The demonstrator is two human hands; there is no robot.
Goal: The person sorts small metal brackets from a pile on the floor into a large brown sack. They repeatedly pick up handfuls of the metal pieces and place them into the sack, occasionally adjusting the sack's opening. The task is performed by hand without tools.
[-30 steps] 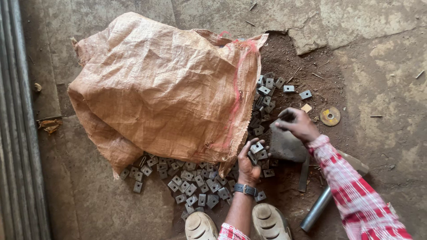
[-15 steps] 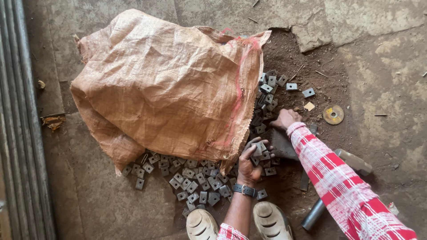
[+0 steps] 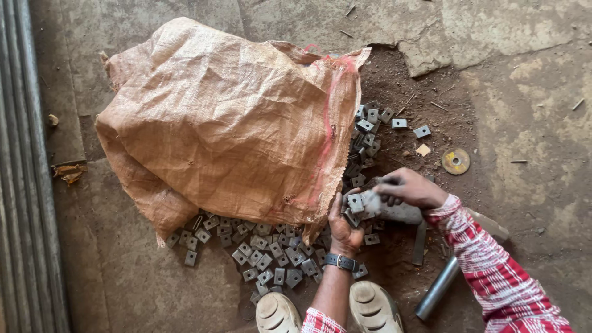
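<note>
Metal plates (image 3: 271,259), small and square, each with a hole, lie scattered along the lower and right edges of the big woven sack (image 3: 228,123) on the dirt floor (image 3: 530,92). Seen from the head camera, the left hand (image 3: 343,223) is cupped around a few of these plates beside the sack's lower right corner, and the right hand (image 3: 408,187) is closed on one more just above a grey stone block (image 3: 394,211). The pieces look stiff and heavy for their size, with hard corners, so pinching them by the flat sides seems safest. Open ground lies to the right, past the yellow disc (image 3: 456,161); a pipe (image 3: 438,288) and the person's shoes (image 3: 374,306) crowd the near side.
</note>
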